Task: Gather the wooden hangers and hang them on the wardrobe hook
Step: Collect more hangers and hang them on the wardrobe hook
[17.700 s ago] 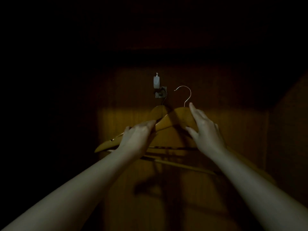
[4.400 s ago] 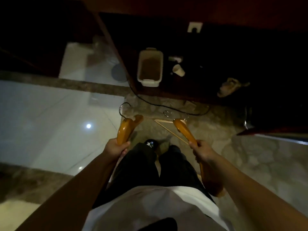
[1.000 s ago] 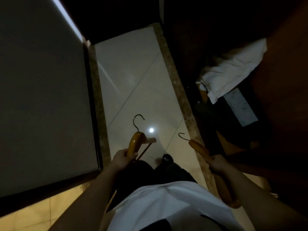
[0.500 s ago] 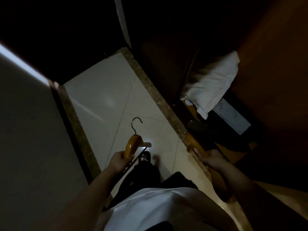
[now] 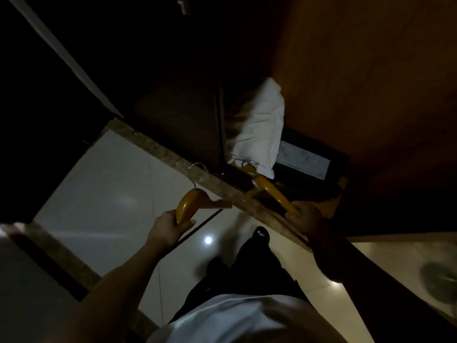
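The scene is dim. My left hand is shut on one arm of a wooden hanger, its metal hook pointing up and away over the pale floor tiles. My right hand grips a second wooden hanger, whose metal hook reaches toward the open wardrobe's bottom. The wardrobe hook is out of view. Both hangers are held apart at about waist height.
A white folded cloth lies in the dark wardrobe bottom beside a grey flat panel. A brown wooden wardrobe side fills the upper right. A stone threshold strip borders the tiles. My dark trousers and shoe show below.
The view has swung right toward the wardrobe. The cloth and wardrobe bottom are now nearer the centre. Both hands still hold their hangers, and the right hanger's hook now shows.
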{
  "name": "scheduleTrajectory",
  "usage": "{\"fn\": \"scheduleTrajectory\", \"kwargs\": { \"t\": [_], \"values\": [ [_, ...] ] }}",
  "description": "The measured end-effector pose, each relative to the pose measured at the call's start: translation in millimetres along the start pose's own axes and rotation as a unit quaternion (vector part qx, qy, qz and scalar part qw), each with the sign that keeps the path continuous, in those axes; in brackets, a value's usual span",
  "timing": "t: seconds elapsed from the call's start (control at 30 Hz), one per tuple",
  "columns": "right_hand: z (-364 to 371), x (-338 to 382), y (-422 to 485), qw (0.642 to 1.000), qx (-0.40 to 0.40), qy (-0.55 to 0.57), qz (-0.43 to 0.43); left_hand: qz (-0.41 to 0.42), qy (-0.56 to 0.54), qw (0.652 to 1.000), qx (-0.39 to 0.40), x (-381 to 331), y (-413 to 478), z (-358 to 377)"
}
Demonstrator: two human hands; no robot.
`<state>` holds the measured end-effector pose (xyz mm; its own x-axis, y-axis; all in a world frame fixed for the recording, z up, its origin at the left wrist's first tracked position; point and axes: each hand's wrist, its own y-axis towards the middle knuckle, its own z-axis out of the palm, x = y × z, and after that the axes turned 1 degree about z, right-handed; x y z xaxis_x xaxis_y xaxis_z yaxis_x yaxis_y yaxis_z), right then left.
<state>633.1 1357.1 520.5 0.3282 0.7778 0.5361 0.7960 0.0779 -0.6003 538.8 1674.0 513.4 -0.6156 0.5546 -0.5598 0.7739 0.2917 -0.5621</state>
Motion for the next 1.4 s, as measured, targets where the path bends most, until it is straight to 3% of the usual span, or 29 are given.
{"fn": "scheduleTrajectory", "kwargs": {
  "t": [0.13, 0.27, 0.4, 0.53, 0.57, 0.73, 0.8, 0.87, 1.13, 1.2, 1.4],
  "values": [
    [-49.1, -4.0, 20.9, 0.999, -0.053, 0.010, -0.004, 0.079, 0.135, 0.987, 0.023, -65.5, 28.0, -1.9],
    [-101.8, 5.4, 39.8, 0.994, -0.104, 0.006, -0.025, 0.198, 0.269, 0.943, 0.014, -128.8, 46.5, -2.1],
    [-151.2, 14.6, 49.3, 0.990, -0.131, -0.036, -0.036, 0.367, 0.369, 0.854, 0.011, -184.9, 57.9, -5.0],
    [-202.2, 23.2, 44.4, 0.989, -0.122, -0.051, -0.060, 0.578, 0.438, 0.679, -0.116, -231.0, 71.4, -5.6],
    [-212.0, 24.3, 40.9, 0.988, -0.130, -0.048, -0.065, 0.602, 0.430, 0.659, -0.136, -242.3, 73.8, -5.3],
    [-231.8, 27.4, 23.2, 0.981, -0.157, 0.030, -0.107, 0.645, 0.367, 0.624, -0.243, -288.4, 67.4, -9.4],
    [-233.9, 28.9, 13.0, 0.978, -0.153, 0.078, -0.118, 0.659, 0.346, 0.621, -0.246, -301.2, 65.9, -18.4],
    [-235.5, 32.9, 0.5, 0.972, -0.158, 0.109, -0.132, 0.662, 0.324, 0.640, -0.218, -313.1, 67.1, -29.3],
    [-231.3, 70.9, -46.5, 0.956, -0.144, 0.159, -0.201, 0.567, 0.212, 0.793, -0.072, -352.5, 43.9, -66.5],
    [-229.8, 79.8, -54.7, 0.955, -0.139, 0.164, -0.205, 0.565, 0.218, 0.794, -0.052, -359.8, 42.3, -72.4],
    [-225.1, 93.9, -64.3, 0.947, -0.156, 0.184, -0.213, 0.588, 0.266, 0.759, -0.089, -368.4, 44.1, -85.5]
  ]
}}
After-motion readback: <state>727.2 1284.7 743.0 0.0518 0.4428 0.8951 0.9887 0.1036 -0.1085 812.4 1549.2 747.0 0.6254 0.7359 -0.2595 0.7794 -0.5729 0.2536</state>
